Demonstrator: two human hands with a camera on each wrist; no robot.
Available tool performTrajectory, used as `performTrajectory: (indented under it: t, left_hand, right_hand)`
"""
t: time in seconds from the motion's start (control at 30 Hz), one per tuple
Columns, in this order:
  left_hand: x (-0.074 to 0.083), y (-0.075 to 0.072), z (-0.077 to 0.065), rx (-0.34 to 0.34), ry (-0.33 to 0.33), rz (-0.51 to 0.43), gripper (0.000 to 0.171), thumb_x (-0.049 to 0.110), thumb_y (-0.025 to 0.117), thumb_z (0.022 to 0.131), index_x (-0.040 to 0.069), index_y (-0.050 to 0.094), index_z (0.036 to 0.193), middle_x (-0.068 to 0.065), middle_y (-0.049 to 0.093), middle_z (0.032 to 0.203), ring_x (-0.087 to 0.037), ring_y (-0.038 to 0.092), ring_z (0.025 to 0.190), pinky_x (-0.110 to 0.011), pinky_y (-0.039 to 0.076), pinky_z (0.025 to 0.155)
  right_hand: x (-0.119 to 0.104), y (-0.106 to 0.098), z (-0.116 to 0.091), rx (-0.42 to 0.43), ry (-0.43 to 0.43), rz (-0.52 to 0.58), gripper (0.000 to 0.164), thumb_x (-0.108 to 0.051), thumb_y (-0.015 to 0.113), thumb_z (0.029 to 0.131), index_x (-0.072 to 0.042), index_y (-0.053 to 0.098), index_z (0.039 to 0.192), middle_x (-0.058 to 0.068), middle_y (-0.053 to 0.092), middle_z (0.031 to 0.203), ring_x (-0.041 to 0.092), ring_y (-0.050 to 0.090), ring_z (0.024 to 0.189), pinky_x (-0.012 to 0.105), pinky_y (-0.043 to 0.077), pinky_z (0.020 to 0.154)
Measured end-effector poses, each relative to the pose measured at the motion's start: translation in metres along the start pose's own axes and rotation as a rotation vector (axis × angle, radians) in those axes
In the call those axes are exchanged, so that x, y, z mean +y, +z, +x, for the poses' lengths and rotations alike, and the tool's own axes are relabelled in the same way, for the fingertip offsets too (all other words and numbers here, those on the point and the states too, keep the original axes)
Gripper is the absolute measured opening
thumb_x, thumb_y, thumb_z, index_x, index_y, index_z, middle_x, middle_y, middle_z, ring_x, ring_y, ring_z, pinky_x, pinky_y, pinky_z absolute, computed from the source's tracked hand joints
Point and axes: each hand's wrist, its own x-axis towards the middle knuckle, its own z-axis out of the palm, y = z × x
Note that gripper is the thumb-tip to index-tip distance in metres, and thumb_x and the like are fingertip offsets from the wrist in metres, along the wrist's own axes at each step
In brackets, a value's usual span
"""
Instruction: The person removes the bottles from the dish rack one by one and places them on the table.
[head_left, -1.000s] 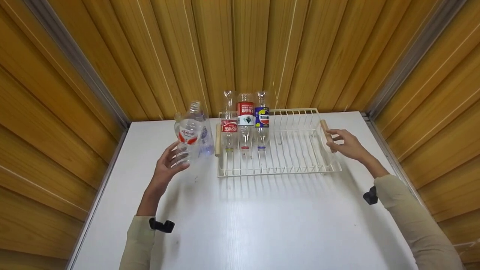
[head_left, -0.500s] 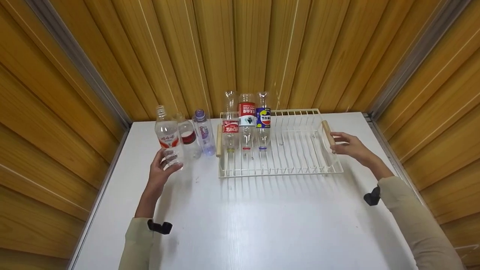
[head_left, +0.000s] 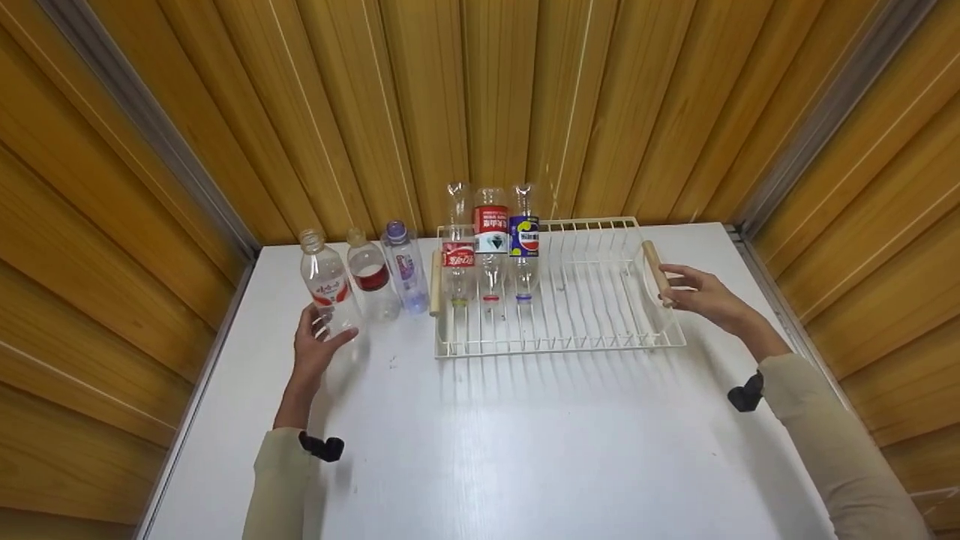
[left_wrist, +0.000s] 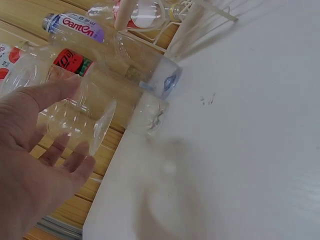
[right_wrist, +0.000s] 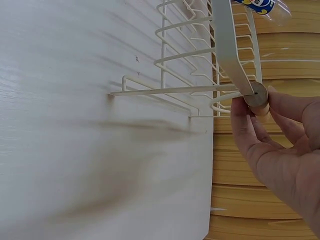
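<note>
My left hand (head_left: 313, 356) grips the lower part of a clear plastic bottle (head_left: 327, 289) with a red and white label. In the left wrist view that bottle's base stands a little off the tabletop. Just right of it are a clear bottle with a dark red label (head_left: 373, 278) and a purple-tinted Ganten bottle (left_wrist: 80, 27), both upright. My right hand (head_left: 705, 300) pinches the wooden handle (head_left: 657, 274) at the right end of a cream wire dish rack (head_left: 592, 345). In the right wrist view thumb and fingers meet around the handle's end (right_wrist: 256, 95).
In the rack's left part, a Coca-Cola bottle (head_left: 458, 255), a red-and-white-labelled bottle (head_left: 492, 232) and a Pepsi bottle (head_left: 524, 237) lean with caps down. Another wooden handle (head_left: 436, 283) is on the rack's left end. Wood-patterned walls (head_left: 495, 90) enclose the white table (head_left: 525, 465).
My left hand has carried the red-and-white-labelled bottle left, from in front of the other two standing bottles to their left, and lowered it. The right hand still holds the rack's handle.
</note>
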Motion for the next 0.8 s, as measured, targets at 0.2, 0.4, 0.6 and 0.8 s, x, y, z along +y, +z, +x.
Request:
performTrajectory:
  t: [0.2,0.4,0.6,0.8]
  left_hand:
    - [-0.013,0.000,0.017,0.061,-0.045,0.045,0.089,0.000,0.079,0.085,0.009,0.028,0.158,-0.018,0.037,0.161,-0.036,0.036,0.149,-0.049,0.035,0.122]
    - [-0.026,0.003,0.028,0.092,-0.048,0.066,0.086,-0.006,0.077,0.083,0.006,0.029,0.154,-0.022,0.038,0.159,-0.041,0.040,0.147,-0.053,0.039,0.119]
    - [-0.034,0.008,0.041,0.107,-0.038,0.121,0.085,-0.008,0.076,0.082,0.002,0.028,0.151,-0.026,0.038,0.157,-0.044,0.039,0.148,-0.055,0.037,0.120]
    - [-0.036,0.015,0.052,0.106,-0.006,0.143,0.084,-0.009,0.077,0.081,0.002,0.030,0.151,-0.025,0.040,0.157,-0.043,0.039,0.148,-0.054,0.036,0.121]
  right_hand:
    - [-0.001,0.001,-0.001,0.009,-0.026,0.029,0.071,-0.011,0.060,0.103,0.003,0.020,0.160,0.036,0.031,0.153,0.000,0.065,0.104,0.014,0.054,0.090]
    - [0.001,0.003,0.002,0.018,0.004,0.000,0.071,-0.015,0.061,0.103,0.000,0.022,0.160,0.035,0.034,0.151,0.004,0.065,0.106,0.014,0.054,0.090]
    - [0.003,0.004,0.001,0.039,0.016,0.009,0.071,-0.013,0.063,0.102,0.000,0.024,0.160,0.034,0.034,0.151,0.000,0.064,0.102,0.014,0.054,0.089]
    - [0.005,0.005,0.002,0.064,0.019,0.031,0.071,-0.012,0.063,0.101,-0.001,0.024,0.160,0.034,0.035,0.152,-0.001,0.064,0.100,0.016,0.055,0.091]
